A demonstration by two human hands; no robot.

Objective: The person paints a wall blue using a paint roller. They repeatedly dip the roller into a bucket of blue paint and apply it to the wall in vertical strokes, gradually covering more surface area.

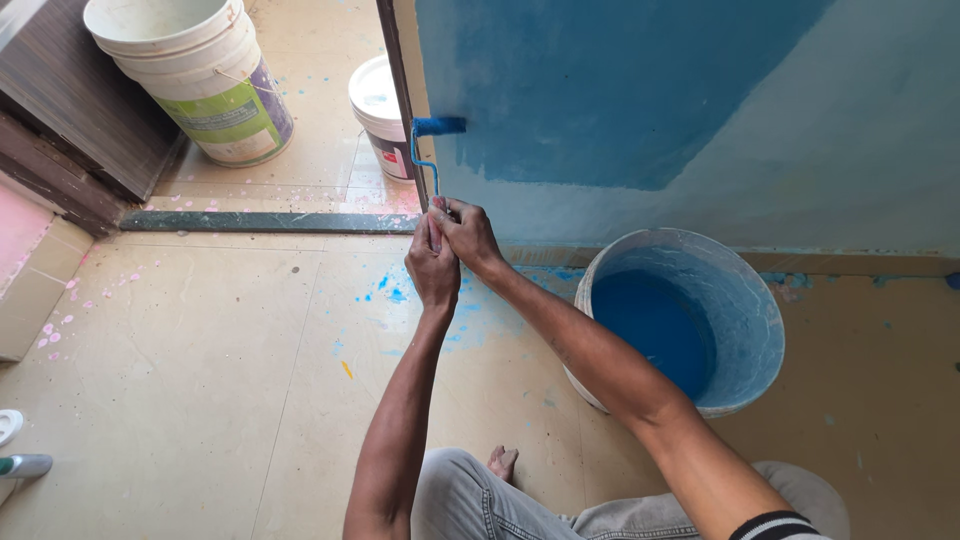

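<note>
Two bare hands grip one small paint roller [437, 150] low on a wall [700, 100]: the left hand [432, 268] is wrapped shut around the lower part of the handle, and the right hand [468, 236] is closed over it just above, the two touching. The roller's blue sleeve lies flat against the wall near its left edge, beside a dark door frame [400, 90], with its thin blue wire arm running down into the hands. Fresh blue paint covers the upper part of the wall, while the strip below the roller is paler.

To the right of the person's right forearm, a white bucket [745, 310] holding blue paint stands on the tiled floor [200, 350], close to the foot of the wall. Blue spatters mark the floor under the hands, and pink spots dot the tiles to the left. Beyond the doorway stand a large white bucket with a green label [205, 75] and a smaller white lidded bucket [380, 115]. Grey trousers [470, 500] and a bare foot [503, 462] show at the bottom edge.
</note>
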